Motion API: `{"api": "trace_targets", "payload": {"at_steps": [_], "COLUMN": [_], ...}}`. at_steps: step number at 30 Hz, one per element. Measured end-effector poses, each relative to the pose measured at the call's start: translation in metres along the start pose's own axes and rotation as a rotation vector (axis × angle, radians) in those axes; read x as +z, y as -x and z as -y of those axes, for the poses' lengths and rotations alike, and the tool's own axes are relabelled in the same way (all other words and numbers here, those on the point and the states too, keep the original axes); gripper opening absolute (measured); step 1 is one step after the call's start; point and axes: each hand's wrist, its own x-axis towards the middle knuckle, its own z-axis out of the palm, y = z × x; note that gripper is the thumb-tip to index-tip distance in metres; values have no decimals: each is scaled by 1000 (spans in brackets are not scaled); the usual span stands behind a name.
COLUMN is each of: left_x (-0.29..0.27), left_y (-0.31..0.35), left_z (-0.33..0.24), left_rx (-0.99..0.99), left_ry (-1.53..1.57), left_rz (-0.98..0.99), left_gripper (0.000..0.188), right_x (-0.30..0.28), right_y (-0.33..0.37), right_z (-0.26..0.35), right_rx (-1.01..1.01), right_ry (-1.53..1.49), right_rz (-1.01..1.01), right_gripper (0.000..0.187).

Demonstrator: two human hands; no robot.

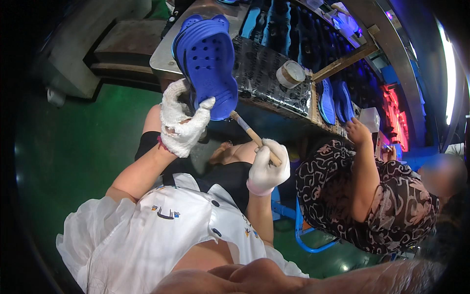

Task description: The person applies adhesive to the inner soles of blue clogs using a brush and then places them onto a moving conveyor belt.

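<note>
My left hand (186, 120), in a worn white glove, is closed around the heel end of a blue foam clog piece (210, 73). Rows of round holes run across the piece, and its far end points away from me over the table corner. In a white glove too, my right hand (269, 169) grips a brush (252, 134) by its wooden handle. The bristle tip lies at or very near the lower edge of the blue piece; whether it touches, I cannot tell.
A round tub (291, 74) stands on the dark-wrapped tabletop (264, 73). Beyond it runs a dark surface with blue strips (274, 24). To the right sits a co-worker (362, 196) in patterned black clothing, one hand at blue shoe pieces (327, 103). A wooden bar (345, 62) slants above the table.
</note>
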Motion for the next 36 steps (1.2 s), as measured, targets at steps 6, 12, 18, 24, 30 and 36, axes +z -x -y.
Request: {"api": "trace_targets", "payload": {"at_steps": [6, 12, 18, 24, 30, 36], "left_x": [-1, -3, 1, 8, 55, 125], "left_y": [0, 2, 1, -15, -32, -23], "left_z": [-3, -1, 4, 13, 9, 0], "left_rx": [-13, 15, -7, -104, -494, -708], "left_ry": [-16, -26, -25, -75, 427, 349], "left_rz": [16, -4, 44, -65, 74, 545], "left_gripper": [47, 49, 48, 43, 42, 43], "right_x": [-4, -8, -2, -4, 30, 43], "right_y": [7, 7, 5, 29, 142, 133], "right_z": [-2, -4, -2, -34, -146, -139], "right_rx": [64, 36, 61, 540, 754, 995], "right_ry": [-100, 8, -83, -178, -191, 7], "right_rz": [-58, -57, 19, -271, -220, 36], "right_gripper": [19, 19, 18, 12, 11, 18]}}
